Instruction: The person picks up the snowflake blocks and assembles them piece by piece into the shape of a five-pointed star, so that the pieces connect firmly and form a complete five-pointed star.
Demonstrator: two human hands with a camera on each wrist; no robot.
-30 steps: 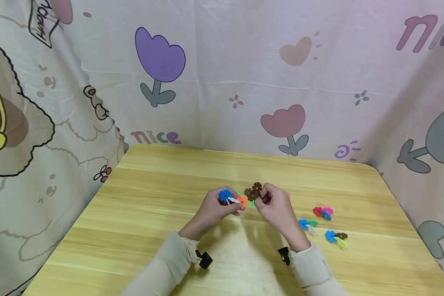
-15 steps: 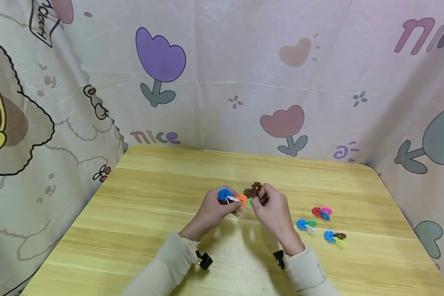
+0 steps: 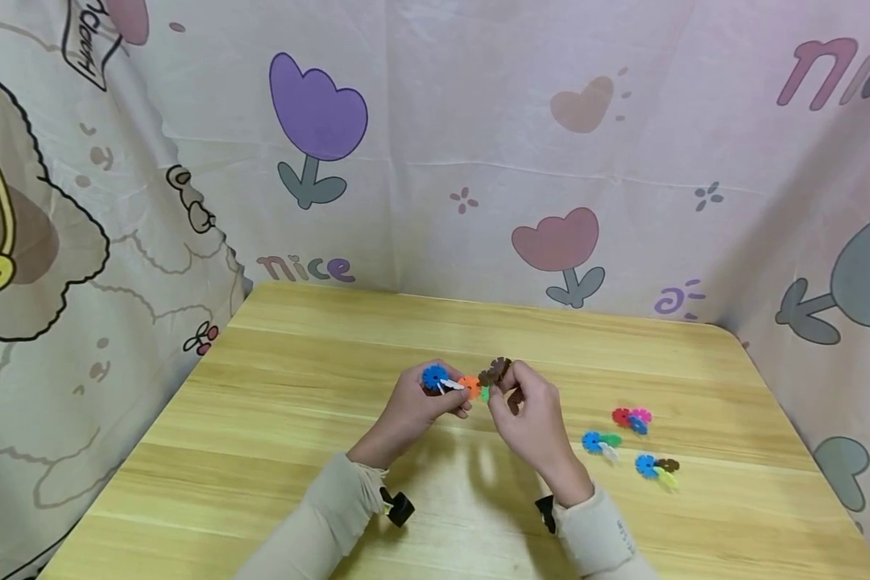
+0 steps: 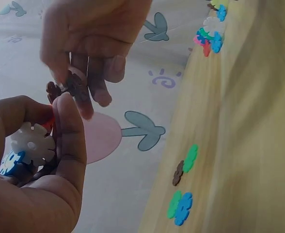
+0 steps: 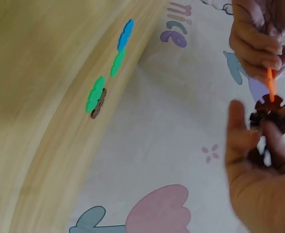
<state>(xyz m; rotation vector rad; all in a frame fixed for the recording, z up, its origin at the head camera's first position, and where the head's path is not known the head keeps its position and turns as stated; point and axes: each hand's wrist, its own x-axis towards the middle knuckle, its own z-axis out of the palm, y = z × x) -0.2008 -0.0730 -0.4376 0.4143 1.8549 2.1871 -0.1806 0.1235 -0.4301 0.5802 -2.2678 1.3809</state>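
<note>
My left hand [image 3: 415,412] grips a joined chain of notched plastic discs. It has a blue disc [image 3: 435,377], a white disc [image 4: 33,145] and an orange disc [image 3: 469,387] sticking out towards the right. My right hand [image 3: 540,423] pinches a cluster of dark brown discs [image 3: 495,372] between thumb and fingers. In the right wrist view the orange disc's edge meets the brown cluster; whether the slots interlock I cannot tell. Another brown disc [image 3: 515,400] shows under the right fingers. Both hands are raised over the table.
Three joined clusters lie on the wooden table [image 3: 297,483] at the right: one with a red disc [image 3: 620,416], two with light blue discs [image 3: 591,441]. Beyond the hands lie loose green discs [image 4: 190,158], a brown disc [image 4: 178,173] and a blue disc [image 4: 183,208]. A printed cloth hangs behind.
My right hand has shifted slightly left, bringing the brown discs up against the orange one. The brown cluster has turned a little. My left hand keeps its hold and has moved slightly left.
</note>
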